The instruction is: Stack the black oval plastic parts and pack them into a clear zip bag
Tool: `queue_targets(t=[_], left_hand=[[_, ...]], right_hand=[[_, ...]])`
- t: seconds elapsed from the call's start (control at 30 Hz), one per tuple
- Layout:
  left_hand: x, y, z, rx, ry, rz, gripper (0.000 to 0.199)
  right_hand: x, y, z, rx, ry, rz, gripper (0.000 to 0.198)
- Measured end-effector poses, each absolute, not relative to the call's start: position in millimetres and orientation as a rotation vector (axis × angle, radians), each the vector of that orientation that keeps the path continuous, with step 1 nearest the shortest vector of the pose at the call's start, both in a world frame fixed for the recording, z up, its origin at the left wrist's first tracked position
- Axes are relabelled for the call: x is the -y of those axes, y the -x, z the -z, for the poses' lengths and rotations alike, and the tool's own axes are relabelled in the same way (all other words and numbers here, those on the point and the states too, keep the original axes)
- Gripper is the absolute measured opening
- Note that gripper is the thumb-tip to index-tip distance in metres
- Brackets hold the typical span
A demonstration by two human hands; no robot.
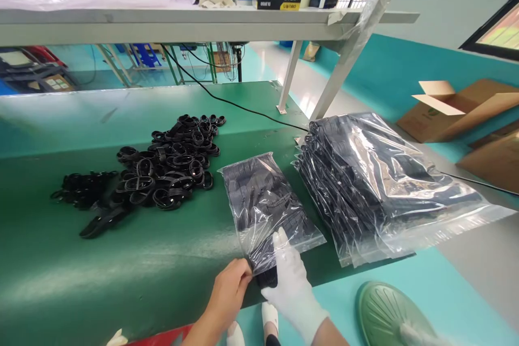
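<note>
A clear zip bag (263, 194) packed with rows of black ribbed pieces lies on the green table, its mouth toward me. My left hand (229, 292), bare, is closed with fingertips pinching the near left corner of that mouth. My right hand (292, 281) wears a white glove; its fingers lie over the bag's near end. Between its thumb and fingers is a small black bundle (267, 278) at the bag's mouth, partly covered by the hand. To the left, a pile of glossy black looped pieces (170, 162) sits beside a smaller heap of thin black pieces (83, 189).
Filled clear bags (365, 173) are stacked on the right, overhanging the table edge. A black cable (243, 107) crosses the green table (162, 275). Above runs a grey shelf (162, 30). A green stool (393, 313) and open cardboard box (450, 108) stand right.
</note>
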State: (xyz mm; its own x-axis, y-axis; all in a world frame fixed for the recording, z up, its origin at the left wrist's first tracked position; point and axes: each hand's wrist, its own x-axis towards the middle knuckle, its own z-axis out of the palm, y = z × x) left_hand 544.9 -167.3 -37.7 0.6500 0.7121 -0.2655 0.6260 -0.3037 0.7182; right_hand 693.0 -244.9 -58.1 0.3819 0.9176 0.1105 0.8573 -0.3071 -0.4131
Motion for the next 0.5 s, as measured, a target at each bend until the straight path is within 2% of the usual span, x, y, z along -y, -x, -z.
queue_targets(t=[0.33, 0.5], left_hand=[[173, -540, 55, -0.655, -2.357, -0.75, 0.017], [167, -539, 59, -0.639, -2.44, -0.84, 0.016]], right_hand=[[226, -684, 56, 1.405, 2.331, 0.024, 0.101], [206, -676, 51, 1.329, 2.423, -0.061, 0.1]])
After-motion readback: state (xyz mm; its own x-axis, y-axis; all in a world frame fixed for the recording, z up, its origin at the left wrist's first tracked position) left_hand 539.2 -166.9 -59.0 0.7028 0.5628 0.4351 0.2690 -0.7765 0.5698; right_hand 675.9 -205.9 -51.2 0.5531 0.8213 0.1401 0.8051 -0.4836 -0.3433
